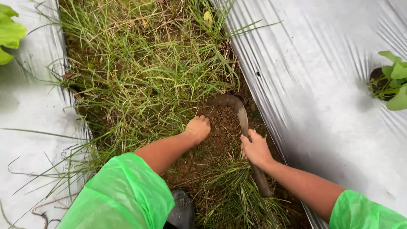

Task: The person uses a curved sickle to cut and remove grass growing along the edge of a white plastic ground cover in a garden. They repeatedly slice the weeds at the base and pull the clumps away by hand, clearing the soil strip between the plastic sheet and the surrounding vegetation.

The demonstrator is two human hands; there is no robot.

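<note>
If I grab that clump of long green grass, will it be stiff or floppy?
Probably floppy: the long green grass blades bend and droop over the silver plastic sheet. Likely light, being thin. The left hand bunches it near the bare brown soil, so it may resist pulling.

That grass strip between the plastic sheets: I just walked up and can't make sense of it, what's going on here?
A person in green sleeves is working the grass growing between silver plastic sheets. The right hand grips a sickle, its curved blade at the edge of the grass. The left hand is closed on grass stems at the soil. Bare brown soil shows between the hands.
</note>
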